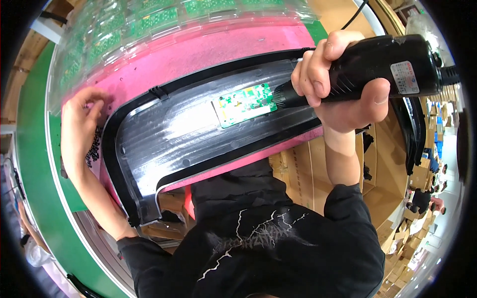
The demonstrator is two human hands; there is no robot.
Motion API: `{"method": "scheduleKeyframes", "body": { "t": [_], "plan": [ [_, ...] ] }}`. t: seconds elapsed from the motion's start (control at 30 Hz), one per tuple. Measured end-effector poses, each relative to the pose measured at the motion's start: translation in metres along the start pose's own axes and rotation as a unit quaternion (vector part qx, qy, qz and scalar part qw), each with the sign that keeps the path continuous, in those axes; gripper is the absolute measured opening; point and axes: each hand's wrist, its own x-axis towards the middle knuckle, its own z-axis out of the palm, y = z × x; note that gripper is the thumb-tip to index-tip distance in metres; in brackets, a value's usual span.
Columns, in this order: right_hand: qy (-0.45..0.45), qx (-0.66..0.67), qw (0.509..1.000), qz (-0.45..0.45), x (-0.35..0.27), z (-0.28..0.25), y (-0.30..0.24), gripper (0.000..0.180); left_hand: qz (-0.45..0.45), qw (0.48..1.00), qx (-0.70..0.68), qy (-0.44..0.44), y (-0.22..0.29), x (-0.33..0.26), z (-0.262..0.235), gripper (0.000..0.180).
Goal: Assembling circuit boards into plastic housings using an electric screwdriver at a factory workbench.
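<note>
My right hand (333,82) is wrapped round a black electric screwdriver (385,67), held level with its cord running off to the right. Its nose is over the right end of a small green circuit board (246,105); whether the bit touches it cannot be seen. The board lies inside a long, curved black plastic cover (164,116) with a raised rim. Beyond the cover's left end, my left hand (79,116) has its fingers curled together over the pink mat. Anything between those fingertips is too small to make out. Small black screws (93,149) lie heaped beside that wrist.
Clear plastic trays (154,22) with several green boards stand at the back on the pink mat (223,42). Green table surface (32,129) shows at left. An open cardboard box (382,169) stands at right, near another black curved part (410,134).
</note>
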Motion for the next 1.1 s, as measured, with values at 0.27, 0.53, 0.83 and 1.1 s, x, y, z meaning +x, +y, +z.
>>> {"method": "scheduleKeyframes", "body": {
  "t": [0.27,0.53,0.83,1.1],
  "plan": [
    [0.005,-0.088,0.996,0.024,0.011,0.014,0.004,0.068,0.134,0.969,-0.037,0.203,0.001,0.006,0.000,0.021],
    [-0.003,-0.021,0.998,0.060,0.014,0.029,-0.005,0.061,0.182,0.935,-0.273,0.135,0.045,-0.013,0.016,0.031],
    [-0.118,0.233,0.956,-0.135,0.040,0.103,-0.012,0.064,0.328,0.902,-0.281,-0.024,0.062,-0.022,0.022,0.046],
    [-0.208,0.174,0.957,-0.104,0.054,0.113,-0.013,0.073,0.385,0.893,-0.234,-0.008,0.068,-0.029,0.017,0.055]
  ]
}}
